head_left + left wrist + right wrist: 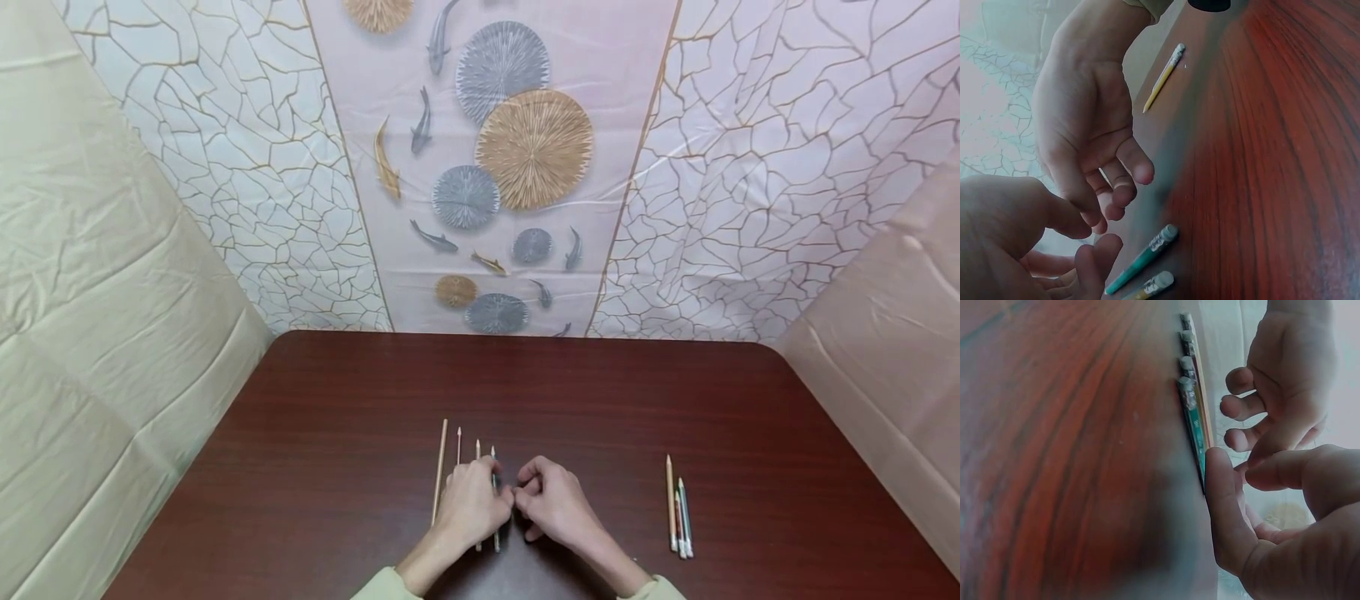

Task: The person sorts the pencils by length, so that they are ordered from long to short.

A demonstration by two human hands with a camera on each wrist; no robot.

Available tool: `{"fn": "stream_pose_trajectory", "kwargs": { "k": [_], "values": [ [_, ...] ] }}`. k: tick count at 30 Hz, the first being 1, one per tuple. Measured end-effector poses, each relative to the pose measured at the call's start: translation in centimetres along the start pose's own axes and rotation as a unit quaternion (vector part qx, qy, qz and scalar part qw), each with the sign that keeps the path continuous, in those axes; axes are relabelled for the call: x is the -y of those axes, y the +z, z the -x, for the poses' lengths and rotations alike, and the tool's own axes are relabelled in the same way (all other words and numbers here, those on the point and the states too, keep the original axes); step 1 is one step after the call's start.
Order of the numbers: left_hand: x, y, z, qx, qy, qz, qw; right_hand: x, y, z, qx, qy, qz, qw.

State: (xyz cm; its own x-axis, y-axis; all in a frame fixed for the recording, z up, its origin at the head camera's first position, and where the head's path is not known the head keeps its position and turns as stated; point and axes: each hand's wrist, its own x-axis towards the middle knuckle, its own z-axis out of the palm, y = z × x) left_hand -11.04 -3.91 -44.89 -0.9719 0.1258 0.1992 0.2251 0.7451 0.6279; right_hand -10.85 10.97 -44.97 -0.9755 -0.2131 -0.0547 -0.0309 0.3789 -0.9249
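Left hand [471, 502], right hand [557, 502]: fingertips meeting, any grasp impossible to tell. Pencil row [477, 452]: you are apparently arranging it. Next: likely calling for the rightward pencil cluster [678, 518].

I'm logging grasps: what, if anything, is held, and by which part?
Visible pencils aren't; whether left hand or right hand pinches something tiny can't be told.

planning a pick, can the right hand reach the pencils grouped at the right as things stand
Probably yes: the table between the right hand and those pencils shows nothing in the way.
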Motion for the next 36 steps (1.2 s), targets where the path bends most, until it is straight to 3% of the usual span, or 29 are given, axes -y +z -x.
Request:
{"fn": "stream_pose_trajectory", "kwargs": {
  "k": [12, 19, 23, 28, 36],
  "values": [
    [-1.3, 1.0, -0.2, 0.004, 0.017, 0.021, 0.9996, 0.0, -1.9, 1.0, -0.029, 0.011, 0.008, 0.9995],
    [-2.0, 1.5, -0.3, 0.019, 0.002, 0.049, 0.9986, -0.1, -2.9, 1.5, -0.054, 0.024, 0.016, 0.9981],
    [-2.4, 2.1, -0.4, 0.014, 0.010, 0.044, 0.9989, -0.1, -3.5, 1.8, -0.066, 0.029, 0.017, 0.9972],
    [-3.1, 2.9, -0.5, 0.015, 0.023, 0.069, 0.9972, -0.2, -4.3, 2.4, -0.083, 0.040, 0.018, 0.9956],
    [-4.1, 3.5, -0.6, 0.027, 0.010, 0.105, 0.9941, 0.0, -5.6, 3.1, -0.115, 0.064, 0.012, 0.9912]
  ]
}}
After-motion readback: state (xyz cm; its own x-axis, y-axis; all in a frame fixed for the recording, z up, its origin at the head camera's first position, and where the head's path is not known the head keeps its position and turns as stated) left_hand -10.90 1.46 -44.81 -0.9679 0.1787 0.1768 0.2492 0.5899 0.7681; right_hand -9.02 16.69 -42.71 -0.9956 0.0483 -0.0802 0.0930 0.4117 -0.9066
